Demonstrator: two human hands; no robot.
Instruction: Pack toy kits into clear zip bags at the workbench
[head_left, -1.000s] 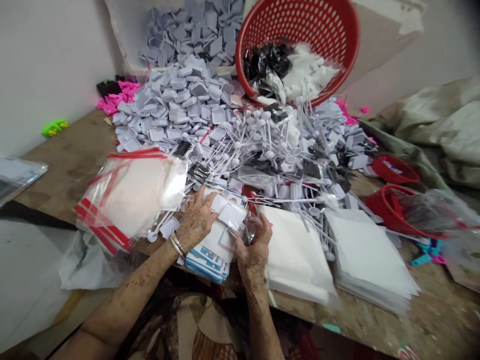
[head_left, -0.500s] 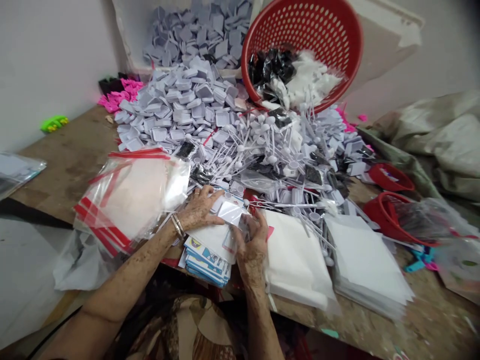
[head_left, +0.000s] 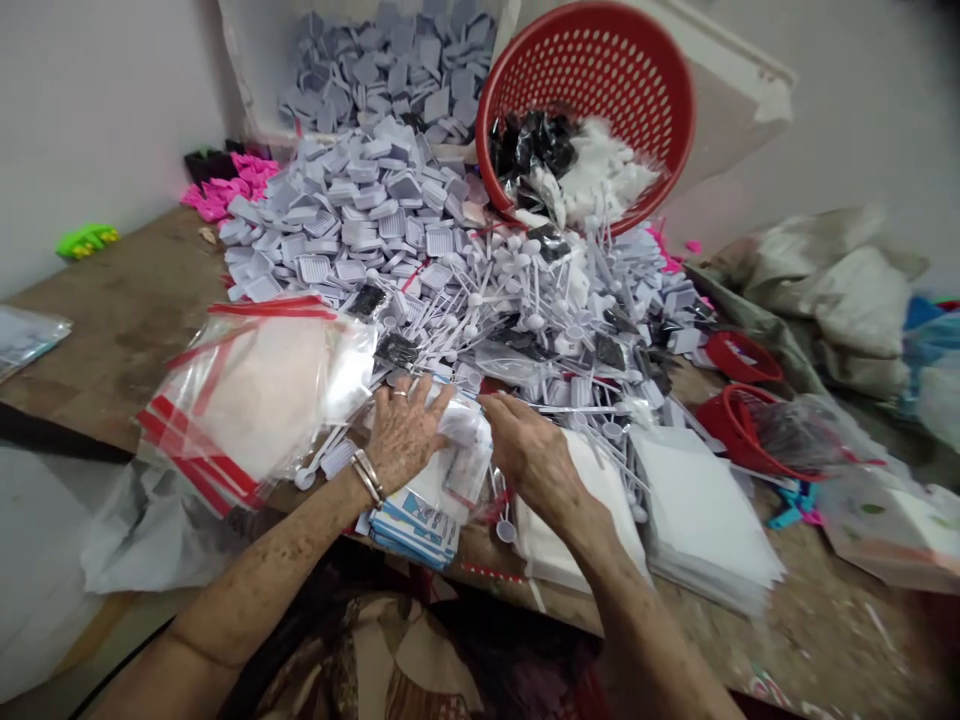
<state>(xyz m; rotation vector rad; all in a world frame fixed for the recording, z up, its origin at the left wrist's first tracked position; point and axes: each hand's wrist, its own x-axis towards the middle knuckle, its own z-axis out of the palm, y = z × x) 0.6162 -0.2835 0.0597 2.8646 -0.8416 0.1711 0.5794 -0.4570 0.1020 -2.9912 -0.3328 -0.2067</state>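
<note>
From the head camera, the left hand (head_left: 401, 435) lies spread flat, its fingers pressing on a clear plastic packet (head_left: 465, 445). The right hand (head_left: 536, 455) stretches out with fingers together, not pinching, its fingertips (head_left: 487, 400) touching the packet's upper edge. Blue-and-white cards (head_left: 412, 535) lie just below the packet, a red-striped zip bag (head_left: 255, 400) left of it, and white sheets (head_left: 701, 515) right of it. Beyond the packet, a heap of white plastic sticks (head_left: 517, 320) and grey trays (head_left: 360, 220) spreads up to a tipped red basket (head_left: 637, 90) on the surface (head_left: 127, 340).
</note>
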